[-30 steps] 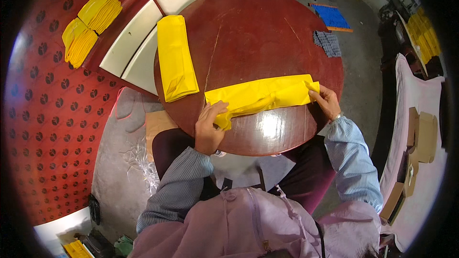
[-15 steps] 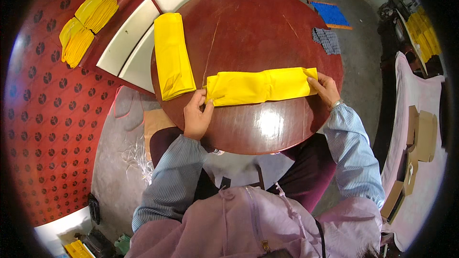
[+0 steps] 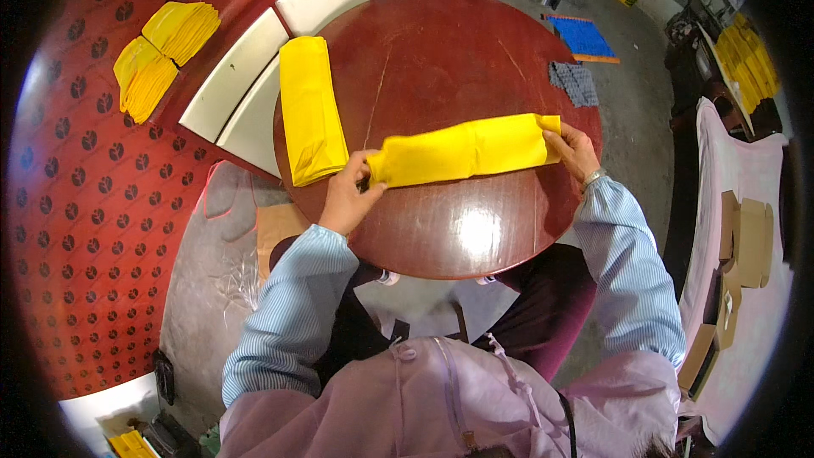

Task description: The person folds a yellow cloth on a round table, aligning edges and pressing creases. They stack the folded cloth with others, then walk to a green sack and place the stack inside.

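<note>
A long, flat folded yellow sheet (image 3: pixel 471 151), whose fabric or plastic I cannot tell apart, stretches across the near half of the round table (image 3: pixel 441 59). My left hand (image 3: pixel 346 197) pinches its left end between thumb and fingers. At the other end, my right hand (image 3: pixel 575 153) grips the corner, thumb on top. To the left lies a second folded yellow bundle (image 3: pixel 312 110), lengthwise along the table's left side, its near end close to my left fingers.
Stacked yellow folded pieces (image 3: pixel 165 55) lie on the red patterned surface at left. White panels (image 3: pixel 237 68) border the table's left edge. A grey cloth (image 3: pixel 574 83) hangs at the right rim, near a blue mat (image 3: pixel 583 38). Open cardboard boxes (image 3: pixel 750 242) sit far right.
My left hand has shifted its hold slightly at the left end, and the sheet now tilts a little more, its right part higher. The view has moved slightly.
</note>
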Tool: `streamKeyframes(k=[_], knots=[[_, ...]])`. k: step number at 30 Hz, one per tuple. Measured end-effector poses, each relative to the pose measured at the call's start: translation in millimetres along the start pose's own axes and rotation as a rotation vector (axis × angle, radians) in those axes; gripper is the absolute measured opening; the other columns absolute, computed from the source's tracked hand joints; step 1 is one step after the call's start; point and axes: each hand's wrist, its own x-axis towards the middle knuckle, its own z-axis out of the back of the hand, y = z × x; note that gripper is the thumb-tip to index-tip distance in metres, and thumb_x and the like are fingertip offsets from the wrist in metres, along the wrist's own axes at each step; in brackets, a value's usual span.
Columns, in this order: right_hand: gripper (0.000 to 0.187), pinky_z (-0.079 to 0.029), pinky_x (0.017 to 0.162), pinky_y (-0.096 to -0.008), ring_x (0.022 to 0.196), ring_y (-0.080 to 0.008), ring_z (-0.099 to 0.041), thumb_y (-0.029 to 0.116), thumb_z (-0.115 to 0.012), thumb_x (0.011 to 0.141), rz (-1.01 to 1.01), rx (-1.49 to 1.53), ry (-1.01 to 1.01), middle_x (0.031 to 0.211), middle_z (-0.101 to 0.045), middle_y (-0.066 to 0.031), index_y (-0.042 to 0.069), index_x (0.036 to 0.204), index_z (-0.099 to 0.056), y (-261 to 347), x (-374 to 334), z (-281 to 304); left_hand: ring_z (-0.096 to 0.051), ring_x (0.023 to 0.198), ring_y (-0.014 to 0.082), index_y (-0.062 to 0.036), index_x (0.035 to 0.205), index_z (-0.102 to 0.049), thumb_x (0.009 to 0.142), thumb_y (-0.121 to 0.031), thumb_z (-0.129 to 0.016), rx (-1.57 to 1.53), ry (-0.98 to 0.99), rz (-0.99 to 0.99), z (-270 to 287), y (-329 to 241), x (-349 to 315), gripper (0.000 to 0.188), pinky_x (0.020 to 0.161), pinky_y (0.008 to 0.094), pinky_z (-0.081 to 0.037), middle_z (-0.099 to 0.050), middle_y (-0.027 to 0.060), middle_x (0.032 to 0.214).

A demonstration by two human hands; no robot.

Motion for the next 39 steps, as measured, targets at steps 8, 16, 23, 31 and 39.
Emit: streamKeyframes(k=[8, 16, 23, 31, 39], knots=[[0.041, -0.058, 0.101, -0.0364, 0.115, -0.0224, -0.073, 0.030, -0.063, 0.110, -0.118, -0.005, 0.070, 0.131, -0.075, -0.0122, 0.012, 0.147, -0.068, 14, 41, 14, -0.068, 0.124, 0.0205, 0.0067, 0.146, -0.047, 0.103, 0.000, -0.066, -0.205, -0.004, 0.102, 18, 11, 62, 0.048, 0.104, 0.0310, -0.053, -0.071, 0.0169, 0.134], [0.043, -0.061, 0.091, -0.0369, 0.108, -0.0238, -0.076, 0.032, -0.062, 0.110, -0.135, -0.054, 0.066, 0.125, -0.078, -0.0143, 0.005, 0.143, -0.068, 13, 63, 23, -0.069, 0.122, 0.0202, 0.0076, 0.148, -0.047, 0.105, -0.003, -0.064, -0.284, 0.033, 0.139, 28, 6, 82, 0.047, 0.105, 0.0317, -0.053, -0.072, 0.0185, 0.131], [0.043, -0.061, 0.094, -0.0380, 0.110, -0.0251, -0.075, 0.029, -0.060, 0.111, -0.096, -0.012, 0.007, 0.127, -0.075, -0.0160, 0.003, 0.145, -0.065, 28, 63, 29, -0.072, 0.116, 0.0211, 0.0081, 0.149, -0.047, 0.105, -0.003, -0.064, -0.305, 0.035, 0.106, 34, -10, 93, 0.048, 0.102, 0.0303, -0.055, -0.075, 0.0186, 0.127], [0.029, -0.053, 0.109, -0.0349, 0.118, -0.0202, -0.069, 0.013, -0.065, 0.108, 0.211, 0.137, 0.119, 0.128, -0.074, -0.0085, 0.004, 0.135, -0.071, 0, -4, 40, -0.073, 0.116, 0.0219, 0.0003, 0.134, -0.065, 0.102, 0.002, -0.067, -0.062, 0.070, -0.106, 26, -4, 27, 0.032, 0.101, 0.0307, -0.056, -0.076, 0.0123, 0.129], [0.035, -0.048, 0.119, -0.0454, 0.136, -0.0314, -0.061, -0.006, -0.070, 0.091, 0.317, -0.248, 0.083, 0.137, -0.073, -0.0102, 0.011, 0.120, -0.080, -25, -89, 13, -0.058, 0.143, 0.0354, -0.0063, 0.131, -0.071, 0.083, -0.002, -0.081, 0.389, 0.170, -0.450, 7, 9, -41, 0.049, 0.121, 0.0489, -0.046, -0.069, 0.0170, 0.140]])
